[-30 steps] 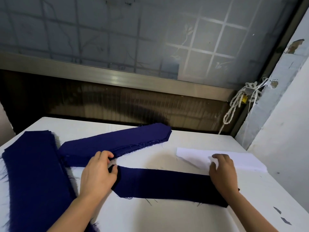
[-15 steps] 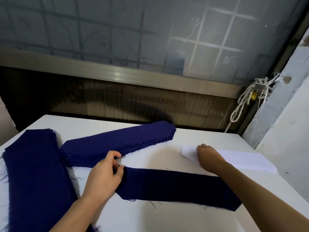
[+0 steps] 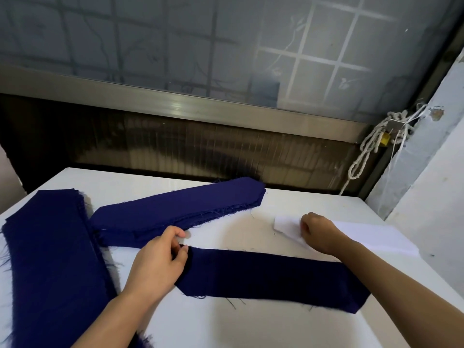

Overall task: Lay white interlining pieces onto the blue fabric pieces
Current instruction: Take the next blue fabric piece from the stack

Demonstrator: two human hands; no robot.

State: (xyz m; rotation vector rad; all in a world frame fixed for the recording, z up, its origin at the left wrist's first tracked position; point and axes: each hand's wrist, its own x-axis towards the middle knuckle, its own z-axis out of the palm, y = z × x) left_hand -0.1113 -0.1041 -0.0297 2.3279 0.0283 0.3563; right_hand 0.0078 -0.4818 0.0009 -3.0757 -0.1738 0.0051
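Your right hand (image 3: 319,232) moved off the strip (image 3: 263,275), grip now curled on the interlining (image 3: 371,234), left hand (image 3: 158,262) still at strip's end, grip curled, hold unclear

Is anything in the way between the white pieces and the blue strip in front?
Nothing visible is. The right hand grips the left end of the white pieces, and only bare table lies between them and the blue strip. The left hand holds that strip's left end.
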